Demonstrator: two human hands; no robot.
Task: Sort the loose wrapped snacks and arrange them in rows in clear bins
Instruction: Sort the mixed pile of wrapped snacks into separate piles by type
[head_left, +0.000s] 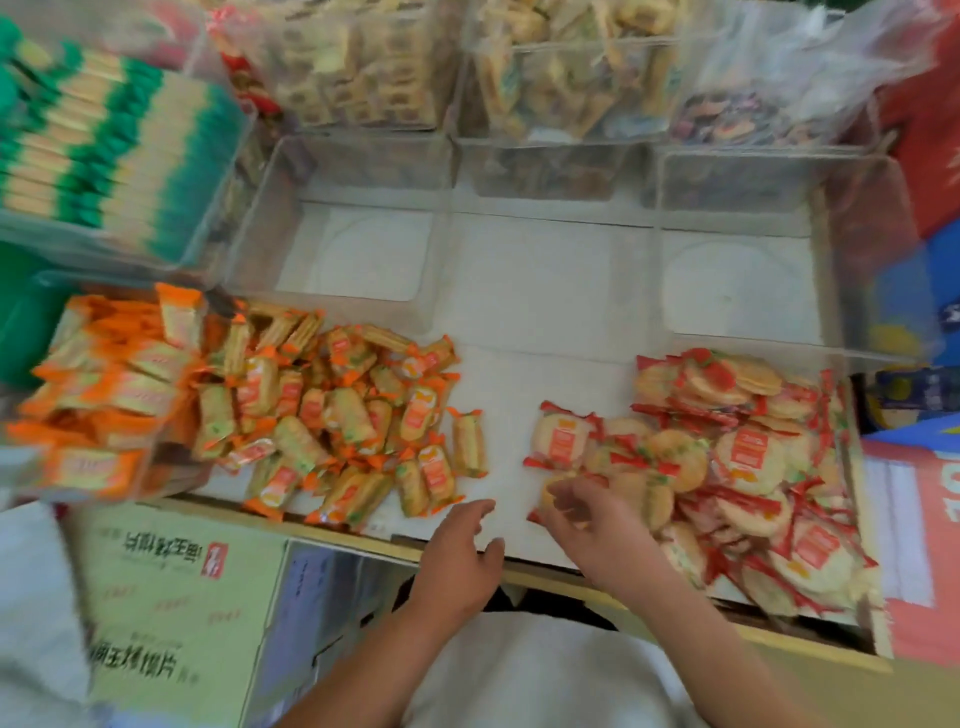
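table (524, 291): white top, wood front edge | green carton (176, 603): lower left | red carton (930, 145): far right | light: soft, even

Place: this looks like a snack shop, at the spot where loose snacks are set out.
Bins: clear bins (260, 234) stand side by side in rows on a white counter (519, 322).
Back row: the back bins (363, 73) are packed full of small wrapped snacks.
Green packs: one bin at the left holds neat rows of green packs (104, 156), all the same kind.
Heaps: a big heap of orange packs (337, 415) and a big heap of round crackers (753, 457) lie on the counter.
Boxes: a cardboard box (171, 597) with printed writing sits in front, and red and blue boxes (924, 130) are at the right.
Bag: a see-through bag (779, 67) of more snacks sits at the back.
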